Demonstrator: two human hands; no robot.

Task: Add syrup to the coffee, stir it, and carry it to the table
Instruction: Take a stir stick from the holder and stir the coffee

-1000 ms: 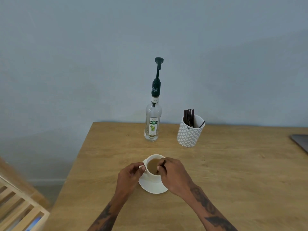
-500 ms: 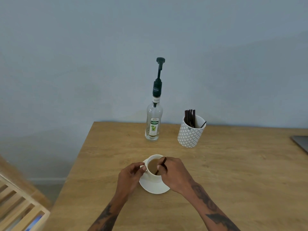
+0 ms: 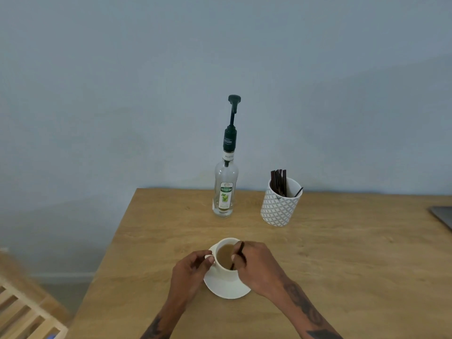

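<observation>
Wooden table [image 3: 342,265] | left hand [image 3: 190,272] pinches cup [image 3: 226,256] handle | right hand [image 3: 256,267] holds stirrer [image 3: 236,255] (in coffee)

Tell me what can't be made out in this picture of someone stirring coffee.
All in the head view:
- The cup handle: hidden by the left hand.
- The stirrer lower end: under the coffee.
- The grey object at the right: cut off by the frame edge, unidentifiable.
- The syrup bottle label's small print: too small to read.
- The wooden slats at the bottom left: blurred and cropped.
</observation>
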